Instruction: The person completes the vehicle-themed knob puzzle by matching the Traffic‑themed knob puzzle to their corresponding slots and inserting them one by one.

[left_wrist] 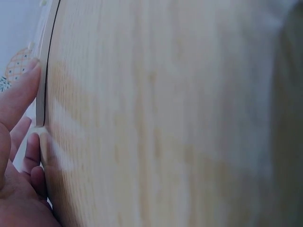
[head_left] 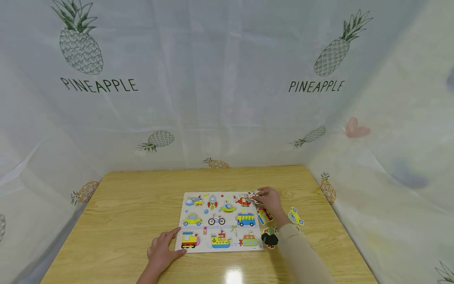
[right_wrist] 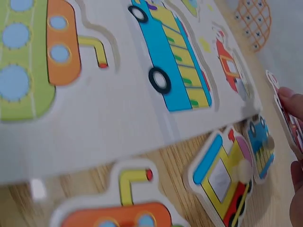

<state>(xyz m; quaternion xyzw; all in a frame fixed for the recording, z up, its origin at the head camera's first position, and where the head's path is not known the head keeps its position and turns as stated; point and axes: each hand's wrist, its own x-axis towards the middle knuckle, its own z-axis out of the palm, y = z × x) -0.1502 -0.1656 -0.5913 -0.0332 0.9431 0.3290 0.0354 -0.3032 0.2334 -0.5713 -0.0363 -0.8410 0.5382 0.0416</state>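
Observation:
My right hand (head_left: pixel 271 200) pinches a red-and-white helicopter puzzle piece (right_wrist: pixel 292 128) at the far right corner of the puzzle board (head_left: pixel 229 197). Just left of it, the printed red helicopter (head_left: pixel 242 200) shows in its recess. My left hand (head_left: pixel 162 250) rests at the board's near left corner, index finger at the left edge and thumb at the near edge. The left wrist view shows a finger (left_wrist: pixel 23 92) straight along the board's side.
Right of the board lie a train piece (right_wrist: pixel 225 175), a blue bus piece (right_wrist: pixel 262 151), an orange submarine piece (right_wrist: pixel 118 215) and a yellow car piece (head_left: pixel 295 216). Beneath everything is a wooden table (head_left: pixel 134 205), with a pineapple-print curtain (head_left: pixel 227 98) behind it.

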